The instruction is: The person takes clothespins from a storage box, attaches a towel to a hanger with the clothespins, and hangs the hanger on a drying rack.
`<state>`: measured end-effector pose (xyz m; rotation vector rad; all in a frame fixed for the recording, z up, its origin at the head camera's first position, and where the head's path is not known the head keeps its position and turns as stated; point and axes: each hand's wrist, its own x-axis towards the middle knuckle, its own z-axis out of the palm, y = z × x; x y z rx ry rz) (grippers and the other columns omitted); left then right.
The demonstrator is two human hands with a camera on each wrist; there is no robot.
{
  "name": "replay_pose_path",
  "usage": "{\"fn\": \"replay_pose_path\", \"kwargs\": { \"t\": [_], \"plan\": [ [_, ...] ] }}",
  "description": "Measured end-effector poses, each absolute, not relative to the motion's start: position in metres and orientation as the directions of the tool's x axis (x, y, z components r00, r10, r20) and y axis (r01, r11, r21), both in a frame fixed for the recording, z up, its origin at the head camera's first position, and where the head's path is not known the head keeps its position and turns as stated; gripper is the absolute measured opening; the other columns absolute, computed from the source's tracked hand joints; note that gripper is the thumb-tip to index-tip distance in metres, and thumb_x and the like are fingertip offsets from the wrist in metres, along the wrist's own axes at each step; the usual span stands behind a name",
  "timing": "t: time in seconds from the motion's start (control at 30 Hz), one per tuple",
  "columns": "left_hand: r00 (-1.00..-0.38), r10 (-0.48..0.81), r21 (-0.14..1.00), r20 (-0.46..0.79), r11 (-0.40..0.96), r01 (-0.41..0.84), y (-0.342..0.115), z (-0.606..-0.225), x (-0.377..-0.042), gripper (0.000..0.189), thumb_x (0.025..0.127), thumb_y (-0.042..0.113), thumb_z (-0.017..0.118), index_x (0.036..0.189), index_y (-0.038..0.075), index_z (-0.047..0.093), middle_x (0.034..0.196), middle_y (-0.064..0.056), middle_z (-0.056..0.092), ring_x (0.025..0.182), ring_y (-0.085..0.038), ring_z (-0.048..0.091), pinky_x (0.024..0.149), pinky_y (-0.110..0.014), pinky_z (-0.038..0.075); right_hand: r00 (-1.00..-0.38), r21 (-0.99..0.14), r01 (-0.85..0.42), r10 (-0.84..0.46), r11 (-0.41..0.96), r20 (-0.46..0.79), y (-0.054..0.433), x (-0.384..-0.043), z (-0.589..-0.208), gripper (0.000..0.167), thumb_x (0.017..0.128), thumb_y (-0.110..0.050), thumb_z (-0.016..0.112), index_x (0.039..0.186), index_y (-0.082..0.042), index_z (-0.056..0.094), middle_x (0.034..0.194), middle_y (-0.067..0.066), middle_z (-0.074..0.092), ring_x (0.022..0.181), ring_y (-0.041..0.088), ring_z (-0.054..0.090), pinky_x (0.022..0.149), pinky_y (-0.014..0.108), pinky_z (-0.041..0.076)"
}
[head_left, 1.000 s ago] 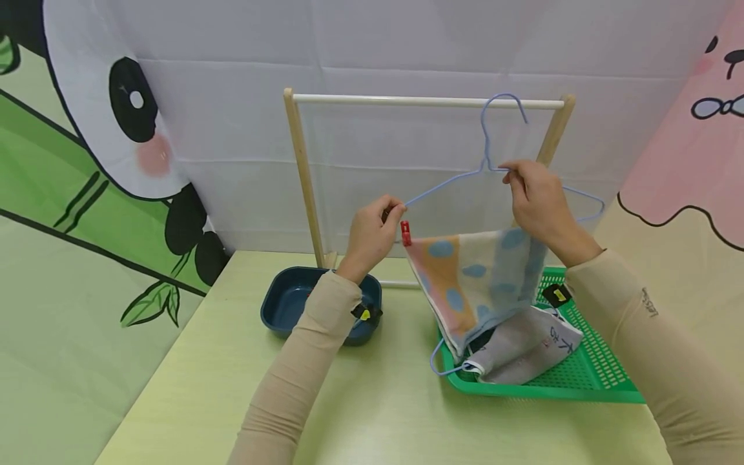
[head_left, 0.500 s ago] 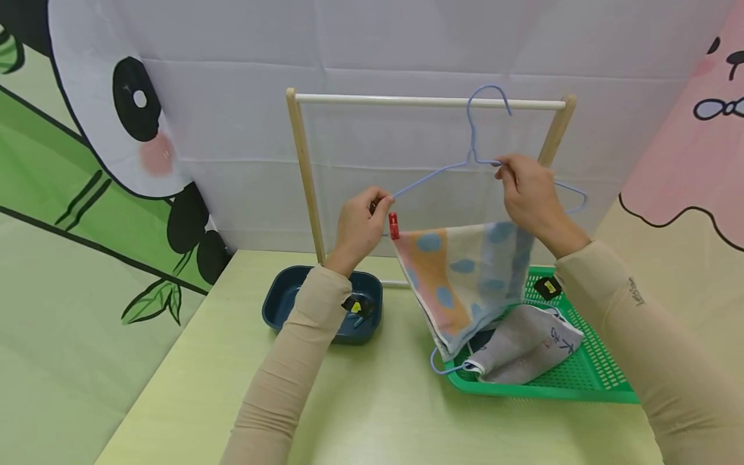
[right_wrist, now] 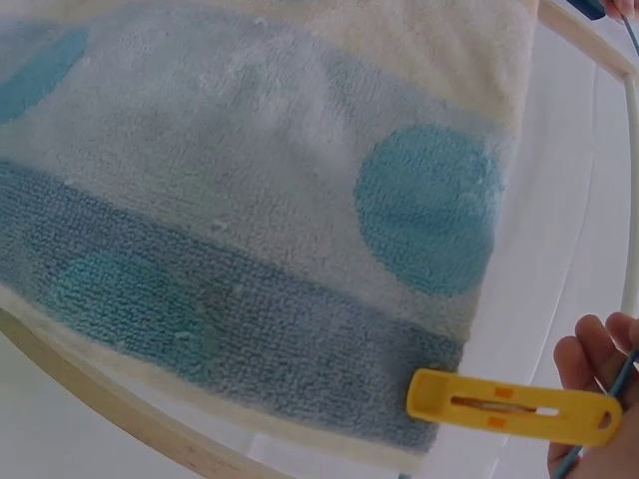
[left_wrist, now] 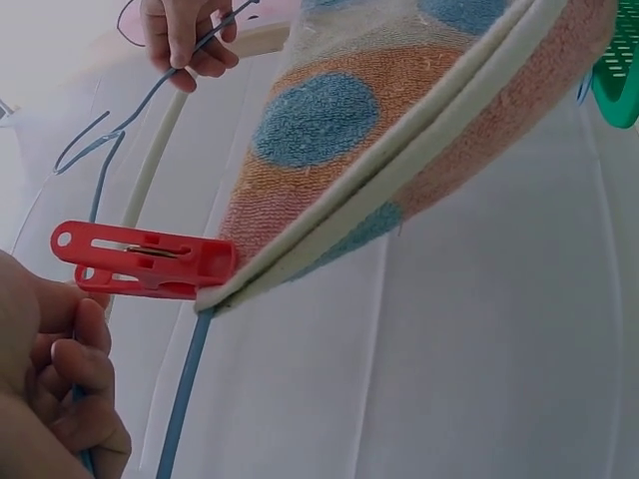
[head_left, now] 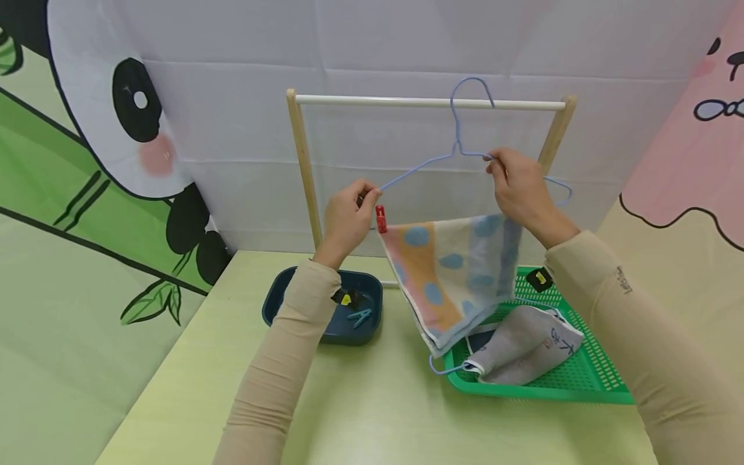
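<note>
A light-blue wire hanger point(head_left: 456, 123) is held up in both hands, its hook overlapping the rack's top bar in the head view. My left hand point(head_left: 347, 216) pinches its left arm; my right hand point(head_left: 526, 194) grips the right shoulder near the neck. From the hanger hangs a folded towel point(head_left: 450, 261) with blue dots and orange, cream and blue bands. A red clothespin point(left_wrist: 150, 259) clips one top corner to the lower wire, close to the left fingers. In the right wrist view a yellow clothespin point(right_wrist: 514, 407) clips the other corner.
Behind stands a rack with a white bar point(head_left: 372, 100) and wooden posts point(head_left: 305, 174). A dark-blue basin point(head_left: 363, 334) holds a teal clothespin point(head_left: 360, 317). A green basket point(head_left: 540, 391) at right holds a grey cloth point(head_left: 523, 345) and another blue hanger point(head_left: 444, 372).
Both hands have moved left and slightly up, carrying the hanger and towel along. The hook has slid leftward across the bar in view, and the teal clothespin in the basin has come into sight.
</note>
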<state>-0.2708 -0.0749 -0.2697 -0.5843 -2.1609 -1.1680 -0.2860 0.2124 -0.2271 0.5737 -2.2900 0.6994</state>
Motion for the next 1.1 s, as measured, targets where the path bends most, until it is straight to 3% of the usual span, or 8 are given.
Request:
{"fn": "replay_pose_path", "kwargs": {
  "t": [0.3,0.6,1.1],
  "plan": [
    [-0.732,0.079,0.577,0.676,0.561,0.593,-0.089,-0.265,-0.276,0.022,0.098,0.022,0.054,0.095,0.004,0.066,0.071,-0.005,0.056,0.058,-0.018,0.045,0.052,-0.028,0.034,-0.699,-0.335,-0.557,-0.21,0.76,0.684,0.208,-0.294,-0.226,0.029,0.102,-0.01,0.037,0.109,0.006,0.061,0.098,0.022,0.063,0.087,0.034,0.059,0.073,0.043,0.042],
    [-0.664,0.042,0.505,0.747,0.613,0.608,-0.101,-0.252,-0.273,0.017,0.096,0.019,0.057,0.091,0.005,0.066,0.069,-0.006,0.058,0.056,-0.017,0.045,0.053,-0.03,0.034,-0.704,-0.318,-0.547,-0.221,0.774,0.675,0.194,-0.302,-0.218,0.03,0.102,-0.013,0.039,0.112,0.004,0.061,0.099,0.021,0.062,0.076,0.031,0.049,0.072,0.042,0.038],
    [-0.515,0.018,0.359,0.857,0.696,0.622,-0.108,-0.243,-0.262,0.016,0.094,0.017,0.059,0.091,0.005,0.069,0.075,-0.007,0.064,0.06,-0.019,0.055,0.053,-0.032,0.039,-0.718,-0.308,-0.504,-0.193,0.807,0.669,0.176,-0.308,-0.202,0.031,0.102,-0.016,0.04,0.114,0.004,0.06,0.1,0.021,0.059,0.089,0.035,0.053,0.08,0.046,0.04]
  ]
}}
